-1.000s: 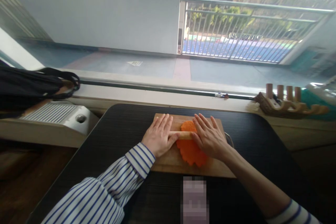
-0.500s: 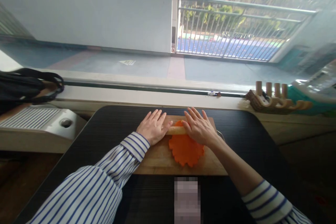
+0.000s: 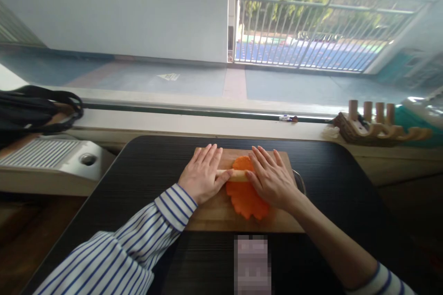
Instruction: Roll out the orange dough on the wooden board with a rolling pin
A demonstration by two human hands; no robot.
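A pale wooden rolling pin (image 3: 237,175) lies across a flat orange sheet (image 3: 248,200) that looks like dough or clay, with a scalloped edge. My left hand (image 3: 204,174) rests on the pin's left part, its fingers stretched forward and its thumb along the pin. On the right part presses my right hand (image 3: 272,176), palm down with fingers extended, covering that end and some of the sheet. Beneath everything is a wooden board (image 3: 211,219) with a metal handle (image 3: 300,182) on its right side.
The board lies on a black table (image 3: 148,161) beneath a window sill (image 3: 194,125). A pixelated rectangle (image 3: 252,265) shows at the near edge. On the sill stand a wooden rack (image 3: 377,126) at right and a black bag (image 3: 31,108) at left, above a white unit (image 3: 65,163).
Both hands have rolled the pin a little toward me over the orange sheet, and more of its far part shows. The head view has shifted slightly.
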